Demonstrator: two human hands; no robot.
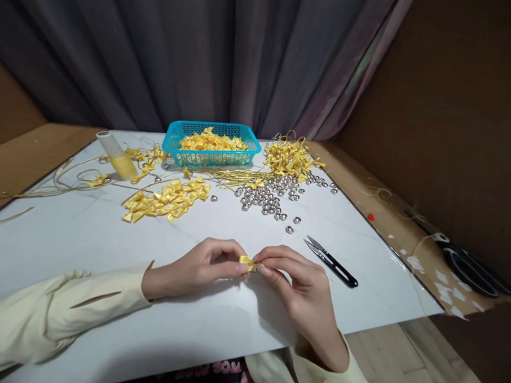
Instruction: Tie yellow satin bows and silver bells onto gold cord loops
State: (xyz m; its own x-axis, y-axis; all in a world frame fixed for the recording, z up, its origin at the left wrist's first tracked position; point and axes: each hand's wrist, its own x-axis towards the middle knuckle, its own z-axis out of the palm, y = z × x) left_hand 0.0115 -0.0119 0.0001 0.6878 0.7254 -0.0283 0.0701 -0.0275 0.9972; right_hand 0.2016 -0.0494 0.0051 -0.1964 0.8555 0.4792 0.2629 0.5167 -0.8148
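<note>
Between my two hands, low over the white tabletop, is a small yellow ribbon bow (244,260). My left hand (207,265) pinches the bow between thumb and forefinger. From the other side, my right hand (294,278) closes its thumb and fingertips at the bow's right end, where a small shiny bit shows; I cannot make out exactly what it is. Black thread snips (332,262) lie to the right of my right hand. Beyond the hands, a pile of loose yellow bows (166,199) and a scatter of silver beads (263,197) rest on the table.
A blue basket (210,158) of yellow bows stands at the back. Beside it are gold cords (239,178) and a heap of corded bows (288,156). A spool of yellow thread (123,164) sits left; large scissors (468,268) lie at the right edge among paper scraps.
</note>
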